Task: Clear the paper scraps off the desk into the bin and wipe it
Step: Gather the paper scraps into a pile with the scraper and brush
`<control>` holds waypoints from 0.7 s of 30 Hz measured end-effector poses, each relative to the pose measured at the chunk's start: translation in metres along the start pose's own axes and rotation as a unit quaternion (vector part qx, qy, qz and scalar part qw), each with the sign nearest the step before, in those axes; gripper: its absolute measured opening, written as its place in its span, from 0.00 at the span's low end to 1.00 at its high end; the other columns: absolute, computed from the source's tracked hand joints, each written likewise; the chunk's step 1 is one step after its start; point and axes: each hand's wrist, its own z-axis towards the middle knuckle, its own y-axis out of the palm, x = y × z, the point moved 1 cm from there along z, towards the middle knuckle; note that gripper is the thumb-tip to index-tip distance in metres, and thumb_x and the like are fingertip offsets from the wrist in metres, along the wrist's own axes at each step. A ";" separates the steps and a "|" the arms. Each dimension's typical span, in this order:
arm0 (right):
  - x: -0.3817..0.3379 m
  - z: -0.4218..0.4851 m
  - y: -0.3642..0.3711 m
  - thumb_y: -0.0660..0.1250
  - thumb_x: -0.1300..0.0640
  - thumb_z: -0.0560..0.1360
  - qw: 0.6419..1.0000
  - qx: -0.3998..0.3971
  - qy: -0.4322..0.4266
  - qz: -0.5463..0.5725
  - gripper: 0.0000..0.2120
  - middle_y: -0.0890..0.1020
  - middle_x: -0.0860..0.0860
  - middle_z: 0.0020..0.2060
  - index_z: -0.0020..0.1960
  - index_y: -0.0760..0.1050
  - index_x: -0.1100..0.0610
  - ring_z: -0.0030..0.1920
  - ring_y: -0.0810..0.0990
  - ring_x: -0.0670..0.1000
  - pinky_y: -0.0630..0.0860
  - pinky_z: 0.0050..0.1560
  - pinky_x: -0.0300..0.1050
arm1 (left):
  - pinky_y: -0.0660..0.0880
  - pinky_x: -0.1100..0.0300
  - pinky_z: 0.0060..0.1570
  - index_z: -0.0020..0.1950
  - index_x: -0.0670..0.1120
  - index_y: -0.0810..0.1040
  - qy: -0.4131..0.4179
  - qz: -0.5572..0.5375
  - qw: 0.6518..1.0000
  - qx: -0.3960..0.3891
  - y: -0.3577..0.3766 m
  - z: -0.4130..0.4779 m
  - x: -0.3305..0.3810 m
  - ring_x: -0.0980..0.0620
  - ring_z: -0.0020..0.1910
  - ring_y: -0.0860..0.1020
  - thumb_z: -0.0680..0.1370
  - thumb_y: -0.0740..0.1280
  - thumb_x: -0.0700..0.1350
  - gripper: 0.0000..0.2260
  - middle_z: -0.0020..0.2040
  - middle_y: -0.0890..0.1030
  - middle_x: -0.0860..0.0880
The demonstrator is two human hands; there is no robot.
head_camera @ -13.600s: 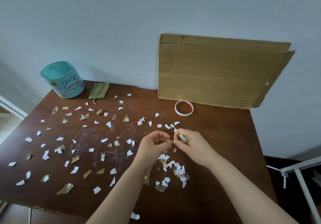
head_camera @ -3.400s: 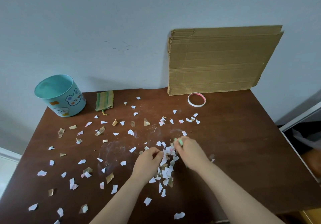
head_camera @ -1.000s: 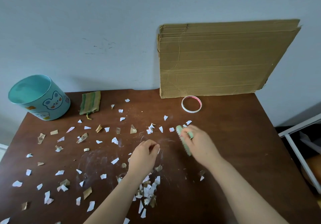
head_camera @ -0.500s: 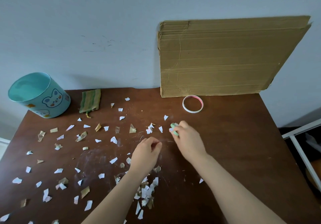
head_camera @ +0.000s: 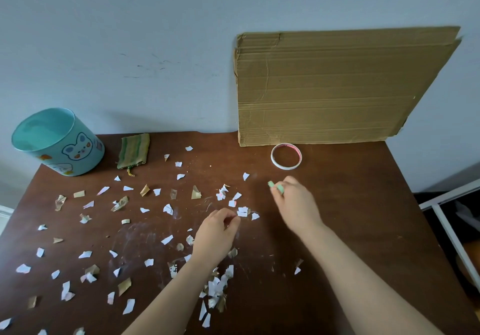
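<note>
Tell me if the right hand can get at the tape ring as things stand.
Probably yes. The tape ring lies just beyond the right hand, with only bare desk between. That hand grips a green tool, though, so few fingers are free.

Looks like home room, small craft or study corner. Scratched brown desk (head_camera: pixel 363 217) against plain pale wall (head_camera: pixel 130 36) with scuff marks. Cartoon-bear bin (head_camera: pixel 59 142), striped cloth (head_camera: pixel 133 150), tape roll (head_camera: pixel 286 167), cardboard sheet (head_camera: pixel 337 88) leaning on wall, torn paper scraps (head_camera: pixel 242 211) scattered over desk.
</note>
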 end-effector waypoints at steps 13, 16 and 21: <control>0.015 0.016 -0.015 0.56 0.52 0.81 0.999 0.019 -0.026 -0.029 0.15 0.75 0.51 0.49 0.55 0.78 0.59 0.45 0.78 0.54 0.63 0.40 0.39 | 0.67 0.68 0.36 0.46 0.52 0.77 -0.037 -0.014 0.999 0.002 0.001 0.010 0.004 0.59 0.42 0.75 0.78 0.62 0.50 0.06 0.43 0.76 0.57; 0.017 0.014 -0.006 0.57 0.52 0.80 1.000 0.001 -0.024 -0.014 0.15 0.71 0.50 0.46 0.57 0.77 0.59 0.44 0.78 0.56 0.64 0.41 0.41 | 0.67 0.68 0.36 0.45 0.53 0.76 -0.049 -0.018 0.999 0.008 0.005 0.010 0.007 0.60 0.42 0.74 0.78 0.62 0.50 0.05 0.43 0.76 0.57; -0.012 -0.004 0.021 0.56 0.53 0.81 0.993 -0.048 -0.105 0.037 0.14 0.68 0.47 0.44 0.53 0.78 0.58 0.39 0.76 0.53 0.66 0.40 0.41 | 0.66 0.69 0.35 0.44 0.54 0.76 -0.056 -0.025 0.997 0.037 0.003 0.010 0.008 0.61 0.42 0.74 0.78 0.62 0.50 0.05 0.42 0.76 0.58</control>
